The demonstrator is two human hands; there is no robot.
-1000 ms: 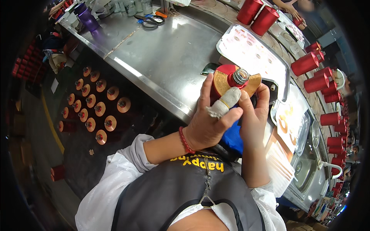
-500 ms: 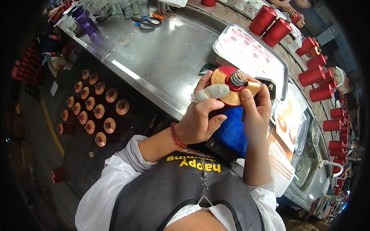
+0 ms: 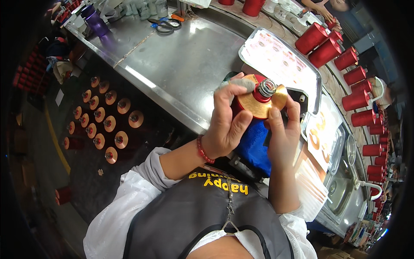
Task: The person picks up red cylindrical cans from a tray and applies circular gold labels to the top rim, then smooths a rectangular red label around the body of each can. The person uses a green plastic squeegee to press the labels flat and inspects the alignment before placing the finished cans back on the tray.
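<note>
Both hands hold a red spool with a gold flange (image 3: 261, 102) and a silver hub over the front edge of a steel worktable (image 3: 185, 64). My left hand (image 3: 228, 123) wraps the spool's left side, one finger wearing a grey wrapping near the top. A red bead bracelet sits on that wrist. My right hand (image 3: 282, 138) supports the spool from the right, thumb pressed on the gold flange. A blue cloth (image 3: 254, 146) lies just under the spool.
A clear flat tray (image 3: 280, 60) lies behind the spool. Rows of red spools (image 3: 345, 56) run along the right side. Several gold-capped spools (image 3: 103, 125) stand on the dark floor at left. Scissors (image 3: 161, 26) and a purple cup (image 3: 95, 23) sit at the table's far end.
My left hand has slid down from the top of the spool to grip its left side, uncovering the gold flange and silver hub. The right hand keeps its hold.
</note>
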